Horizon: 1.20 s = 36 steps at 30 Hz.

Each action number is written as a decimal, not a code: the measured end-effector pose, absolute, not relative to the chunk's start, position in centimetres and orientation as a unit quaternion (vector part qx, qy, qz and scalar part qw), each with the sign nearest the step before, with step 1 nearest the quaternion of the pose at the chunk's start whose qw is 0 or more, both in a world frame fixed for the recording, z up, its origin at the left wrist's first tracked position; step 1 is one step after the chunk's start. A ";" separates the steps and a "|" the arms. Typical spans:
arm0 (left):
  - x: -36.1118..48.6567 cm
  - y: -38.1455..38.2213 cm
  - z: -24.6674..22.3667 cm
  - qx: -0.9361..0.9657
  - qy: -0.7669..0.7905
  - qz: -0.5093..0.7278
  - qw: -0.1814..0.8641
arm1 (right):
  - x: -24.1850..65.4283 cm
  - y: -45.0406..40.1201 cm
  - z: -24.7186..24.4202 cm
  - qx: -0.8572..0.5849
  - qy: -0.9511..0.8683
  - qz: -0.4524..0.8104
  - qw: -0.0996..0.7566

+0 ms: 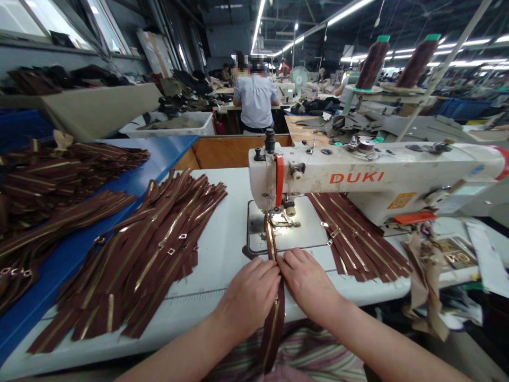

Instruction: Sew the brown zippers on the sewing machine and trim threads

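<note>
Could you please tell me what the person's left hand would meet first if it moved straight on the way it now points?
The brown zipper running towards the sewing machine's foot comes first. The left hand seems already to touch it with its fingers, though depth is hard to judge from this view.

garment factory [238, 37], duki sewing machine [358, 180], thread cones [373, 63], zipper piles [139, 254]

The person wears a striped garment [314, 355] in pink, green and cream, with bare forearms [175, 355].
</note>
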<state>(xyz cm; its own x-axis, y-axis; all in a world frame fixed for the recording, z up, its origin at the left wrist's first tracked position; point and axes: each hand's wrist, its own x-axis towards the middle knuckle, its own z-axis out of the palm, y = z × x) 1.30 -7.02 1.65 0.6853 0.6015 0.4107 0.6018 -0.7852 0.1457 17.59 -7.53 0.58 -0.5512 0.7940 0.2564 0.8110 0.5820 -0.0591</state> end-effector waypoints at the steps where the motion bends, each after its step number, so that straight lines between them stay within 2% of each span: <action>1: 1.1 -6.4 1.8 -0.916 -0.327 -0.232 0.006 | 17.6 -7.5 0.5 -0.452 -0.882 -0.038 0.131; 8: 0.2 -3.3 1.7 -0.942 -0.289 -0.169 0.005 | 17.6 -7.4 0.8 -0.442 -0.886 -0.056 0.130; 19: 0.0 -3.2 1.0 -0.936 -0.289 -0.200 -0.012 | 19.8 -6.3 0.9 -0.410 -0.895 0.029 0.174; 28: -0.2 -3.1 0.6 -0.938 -0.286 -0.196 -0.011 | 19.8 -5.6 0.7 -0.368 -0.918 -0.030 0.146; 36: -0.2 -3.2 0.6 -0.937 -0.290 -0.197 -0.004 | 20.0 -5.9 0.5 -0.378 -0.913 -0.031 0.150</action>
<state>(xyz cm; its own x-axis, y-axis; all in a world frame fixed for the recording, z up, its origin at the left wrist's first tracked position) -0.23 -3.20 0.59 0.7548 0.5438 0.3669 0.5410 -0.8323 0.1207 20.04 -5.85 0.50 -0.6685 0.6812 0.2984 0.7002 0.7118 -0.0563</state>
